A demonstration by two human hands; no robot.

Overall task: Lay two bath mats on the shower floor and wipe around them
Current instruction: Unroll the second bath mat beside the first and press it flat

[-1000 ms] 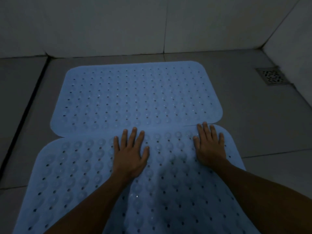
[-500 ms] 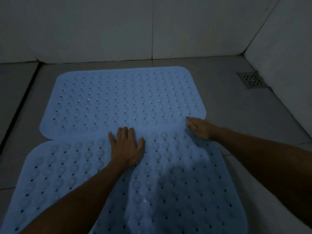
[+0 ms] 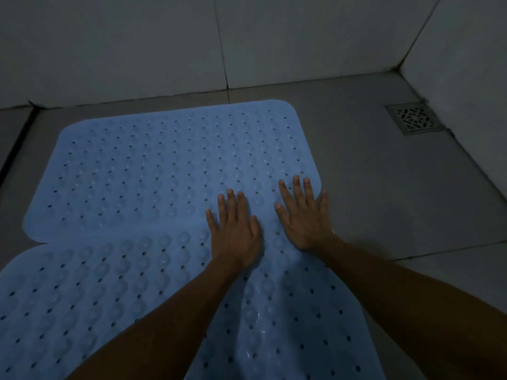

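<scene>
Two light-blue rubber bath mats with rows of small holes lie on the grey tiled shower floor. The far mat (image 3: pixel 153 171) lies flat near the back wall. The near mat (image 3: pixel 82 297) reaches toward me and meets the far one along a seam. My left hand (image 3: pixel 236 234) presses flat, fingers spread, across that seam. My right hand (image 3: pixel 304 215) lies flat beside it, fingers spread, at the far mat's near right corner. Both hands hold nothing.
A square metal floor drain (image 3: pixel 415 117) sits in the far right corner. Pale tiled walls (image 3: pixel 137 50) close the back and right side. Bare grey floor tiles (image 3: pixel 384 193) lie right of the mats. A dark groove runs along the left.
My right hand went from pinching the mat's right edge to lying flat with fingers spread. My left hand slid right and forward along the seam. The view shifted left.
</scene>
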